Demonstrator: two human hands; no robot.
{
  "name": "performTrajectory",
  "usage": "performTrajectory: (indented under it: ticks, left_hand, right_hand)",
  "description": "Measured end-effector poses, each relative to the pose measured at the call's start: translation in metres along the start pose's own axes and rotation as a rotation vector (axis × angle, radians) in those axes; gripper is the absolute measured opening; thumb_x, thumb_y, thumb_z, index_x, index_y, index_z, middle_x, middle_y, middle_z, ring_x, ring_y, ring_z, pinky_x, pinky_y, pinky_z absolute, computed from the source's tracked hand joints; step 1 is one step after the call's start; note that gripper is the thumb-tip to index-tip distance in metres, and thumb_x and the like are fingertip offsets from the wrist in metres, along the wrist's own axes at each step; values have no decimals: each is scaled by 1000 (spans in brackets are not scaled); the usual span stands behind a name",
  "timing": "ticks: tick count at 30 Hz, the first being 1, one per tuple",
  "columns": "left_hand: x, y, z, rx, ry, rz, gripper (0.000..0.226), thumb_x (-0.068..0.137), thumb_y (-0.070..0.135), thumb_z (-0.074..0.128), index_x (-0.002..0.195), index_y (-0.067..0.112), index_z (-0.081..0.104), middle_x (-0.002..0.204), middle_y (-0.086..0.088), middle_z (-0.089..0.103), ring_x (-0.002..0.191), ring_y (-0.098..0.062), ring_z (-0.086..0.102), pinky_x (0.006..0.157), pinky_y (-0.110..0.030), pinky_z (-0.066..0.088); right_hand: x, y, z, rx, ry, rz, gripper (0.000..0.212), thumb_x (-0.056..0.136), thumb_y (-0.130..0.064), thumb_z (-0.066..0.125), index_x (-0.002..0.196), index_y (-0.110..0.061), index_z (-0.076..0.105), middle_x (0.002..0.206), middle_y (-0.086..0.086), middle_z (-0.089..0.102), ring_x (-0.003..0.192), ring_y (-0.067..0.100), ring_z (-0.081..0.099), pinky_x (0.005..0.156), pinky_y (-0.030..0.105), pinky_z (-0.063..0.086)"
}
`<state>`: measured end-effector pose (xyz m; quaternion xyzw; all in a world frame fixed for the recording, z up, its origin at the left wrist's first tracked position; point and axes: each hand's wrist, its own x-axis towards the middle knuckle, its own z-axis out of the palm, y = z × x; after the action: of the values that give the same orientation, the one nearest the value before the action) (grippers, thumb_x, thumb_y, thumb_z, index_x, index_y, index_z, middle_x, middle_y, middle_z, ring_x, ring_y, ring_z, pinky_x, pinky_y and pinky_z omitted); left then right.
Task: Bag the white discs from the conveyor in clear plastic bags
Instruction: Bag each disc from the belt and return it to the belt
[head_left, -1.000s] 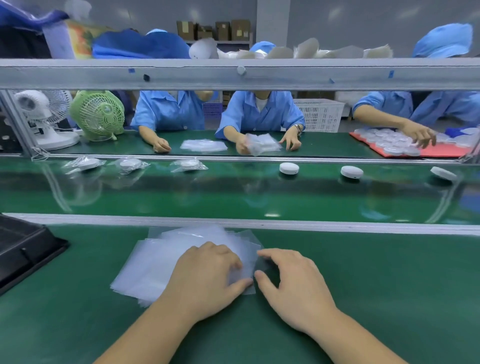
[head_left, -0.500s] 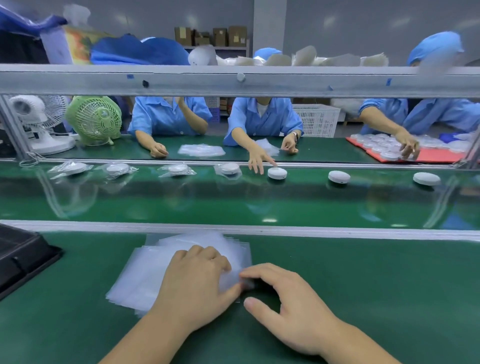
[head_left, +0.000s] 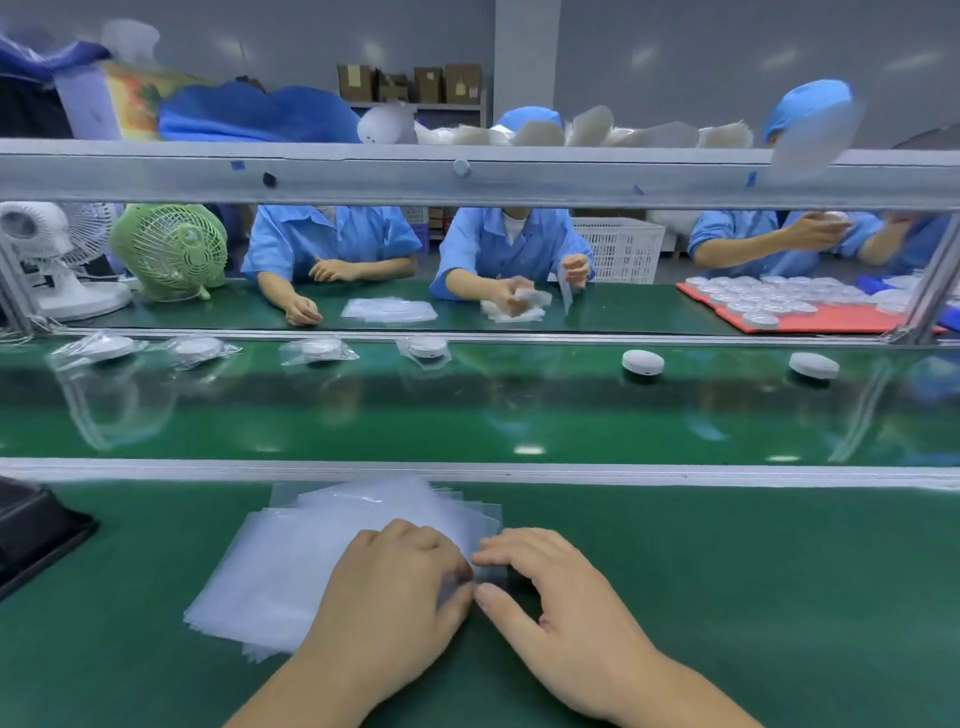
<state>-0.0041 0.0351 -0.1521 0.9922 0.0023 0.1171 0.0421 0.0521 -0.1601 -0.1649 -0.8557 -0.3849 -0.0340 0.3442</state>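
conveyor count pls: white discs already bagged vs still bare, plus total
Bagged white discs: 4
Bare white discs: 2
Total: 6

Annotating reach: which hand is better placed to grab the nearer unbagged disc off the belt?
Right, probably. Both bare discs, the nearer disc and the farther disc, sit right of centre on the conveyor, ahead of the right hand. The left hand rests on the bag stack and would have to cross over.

Free bench right; rail before conveyor; perhaps a tray left.
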Motion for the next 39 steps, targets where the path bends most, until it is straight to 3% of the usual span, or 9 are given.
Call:
performTrajectory:
  ticks: [6,18,23,26,32,36,39]
  left_hand:
    - [0,-2,2,-59,26,-11,56,85,65,23,105,44,71,110,31,66,106,-1,52,89,-28,41]
    - [5,-6,7,-94,45,-26,32,93,67,43,110,57,68,107,36,60,105,4,46,90,-23,38]
    - [11,-2,6,-63,65,-30,32,95,57,43,106,43,70,107,28,63,102,-1,50,86,-25,41]
    - [10,-4,3,-119,126,-35,27,95,54,46,101,43,70,103,30,62,99,0,53,85,-23,42]
    - [3,1,-1,-273,270,-24,11,92,48,61,85,43,68,92,35,61,88,5,55,78,-22,46]
    - [-1,5,-4,-326,317,-11,15,91,51,59,83,43,69,92,36,62,90,10,53,77,-18,46]
    - [-3,6,-4,-362,341,-41,17,90,52,58,82,43,70,91,36,62,90,9,55,75,-18,47]
  right_hand:
    - [1,1,2,-27,-7,-9,45,93,-64,45,127,-43,63,128,-41,52,135,-14,34,115,21,29]
    - [4,2,4,-72,-42,-3,47,90,-65,45,131,-46,59,129,-41,47,133,-20,26,113,11,19]
    - [5,1,6,-94,-39,-22,46,90,-61,47,132,-45,58,129,-39,48,131,-18,26,110,8,15]
    - [5,2,4,-98,-23,-6,50,90,-62,47,137,-46,53,130,-44,39,134,-21,21,110,7,12]
    - [3,5,5,-108,11,46,67,91,-59,50,153,-50,25,142,-51,13,141,-22,8,114,6,6]
    - [3,7,4,-95,84,69,56,92,-50,57,146,-49,40,145,-44,25,141,-18,18,120,17,19]
    - [3,7,2,-33,168,95,37,89,-51,57,125,-54,52,140,-44,34,138,-16,27,114,17,28]
